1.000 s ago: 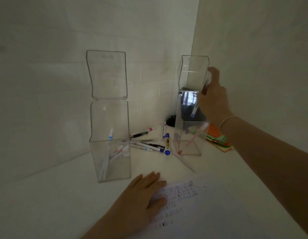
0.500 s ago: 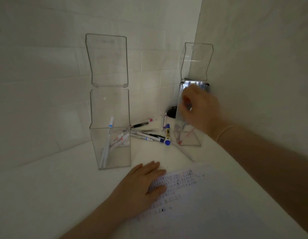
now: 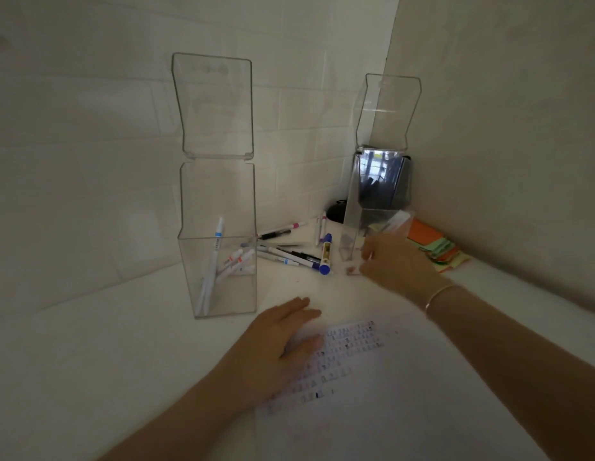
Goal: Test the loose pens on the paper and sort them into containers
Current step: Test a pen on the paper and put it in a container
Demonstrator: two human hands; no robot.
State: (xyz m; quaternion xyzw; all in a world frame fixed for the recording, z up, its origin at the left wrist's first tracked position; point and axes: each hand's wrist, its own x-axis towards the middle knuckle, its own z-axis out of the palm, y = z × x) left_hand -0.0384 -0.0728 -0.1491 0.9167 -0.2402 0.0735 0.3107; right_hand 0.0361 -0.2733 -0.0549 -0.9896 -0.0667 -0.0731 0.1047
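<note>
Two tall clear containers stand with their lids up. The left container [image 3: 219, 194] holds several white pens. The right container [image 3: 379, 181] stands in the corner, its contents hidden by glare and my hand. Several loose pens [image 3: 289, 257] and a blue-capped marker [image 3: 326, 254] lie between them. My left hand [image 3: 276, 347] rests flat on the left edge of the paper [image 3: 389, 394], which carries rows of small test marks. Blurred, my right hand [image 3: 399, 267] is low at the front base of the right container, fingers pointing down at the table, and I see nothing in it.
A pile of orange, green and yellow sticky notes [image 3: 436, 244] lies right of the right container against the wall. A small black object [image 3: 336, 211] sits in the corner behind the pens. White walls close in at the back and right.
My right hand came down from the top opening of the right container to its base near the loose pens. My left hand stayed on the paper.
</note>
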